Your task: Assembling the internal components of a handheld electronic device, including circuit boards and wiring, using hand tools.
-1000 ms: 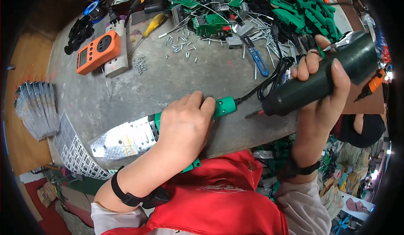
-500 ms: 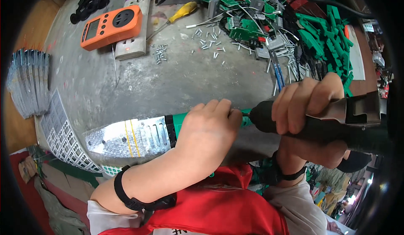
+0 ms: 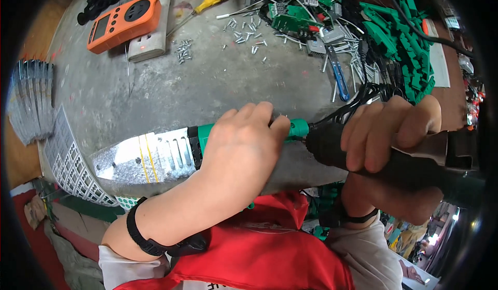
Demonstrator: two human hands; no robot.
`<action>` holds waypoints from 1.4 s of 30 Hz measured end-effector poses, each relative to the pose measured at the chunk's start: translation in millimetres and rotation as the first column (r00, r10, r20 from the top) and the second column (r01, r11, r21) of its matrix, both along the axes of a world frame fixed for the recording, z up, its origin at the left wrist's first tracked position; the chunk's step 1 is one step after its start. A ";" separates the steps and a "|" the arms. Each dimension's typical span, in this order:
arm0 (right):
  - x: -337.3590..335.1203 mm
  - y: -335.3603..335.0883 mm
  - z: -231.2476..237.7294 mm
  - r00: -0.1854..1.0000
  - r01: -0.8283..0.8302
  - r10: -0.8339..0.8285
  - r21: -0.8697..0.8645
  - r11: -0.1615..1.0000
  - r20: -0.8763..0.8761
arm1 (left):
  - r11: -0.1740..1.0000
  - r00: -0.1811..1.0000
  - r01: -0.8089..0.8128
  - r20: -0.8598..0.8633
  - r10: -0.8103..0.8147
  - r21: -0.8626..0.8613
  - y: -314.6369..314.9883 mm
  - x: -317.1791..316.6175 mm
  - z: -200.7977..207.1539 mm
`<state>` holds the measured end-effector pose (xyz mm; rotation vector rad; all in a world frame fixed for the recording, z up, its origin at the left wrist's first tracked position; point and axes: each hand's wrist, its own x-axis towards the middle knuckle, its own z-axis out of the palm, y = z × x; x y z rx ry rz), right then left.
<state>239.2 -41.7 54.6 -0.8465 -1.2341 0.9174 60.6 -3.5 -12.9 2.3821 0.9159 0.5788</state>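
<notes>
A green-and-silver slotted device is pinned against the near edge of the grey workbench by the left hand, its fingers closed over the green end. A dark electric screwdriver is gripped by the right hand, fingers wrapped tight, with its tip touching that green end.

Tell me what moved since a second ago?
The right hand brought the dark power screwdriver in until its tip met the green end of the silver and green part. The left hand kept holding that part down. The orange meter and loose screws stayed on the bench.
</notes>
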 end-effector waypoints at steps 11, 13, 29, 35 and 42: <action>-8.6 17.3 -7.2 0.990 -0.142 0.142 0.059 0.988 0.000 | 1.000 1.000 -0.021 0.012 0.021 0.015 -7.3 -3.6 -5.5; -13.9 19.6 7.9 0.973 -0.213 0.199 0.124 0.969 0.114 | 0.998 0.998 0.056 -0.038 -0.057 -0.012 -3.1 -14.6 -2.4; -96.5 55.7 -0.5 0.942 -0.315 0.299 0.096 0.944 0.151 | 0.943 0.997 0.079 -0.015 -0.079 0.322 -50.2 -85.7 -29.0; -99.2 57.9 -5.3 0.976 -0.164 0.165 0.021 0.986 -0.140 | 0.922 0.999 0.030 0.015 -0.039 0.385 -50.3 -84.1 -35.4; -83.7 -19.8 37.1 0.917 -0.310 0.356 0.241 0.920 -0.180 | 0.920 0.970 0.235 -0.142 -0.200 0.314 -27.4 -95.4 -15.1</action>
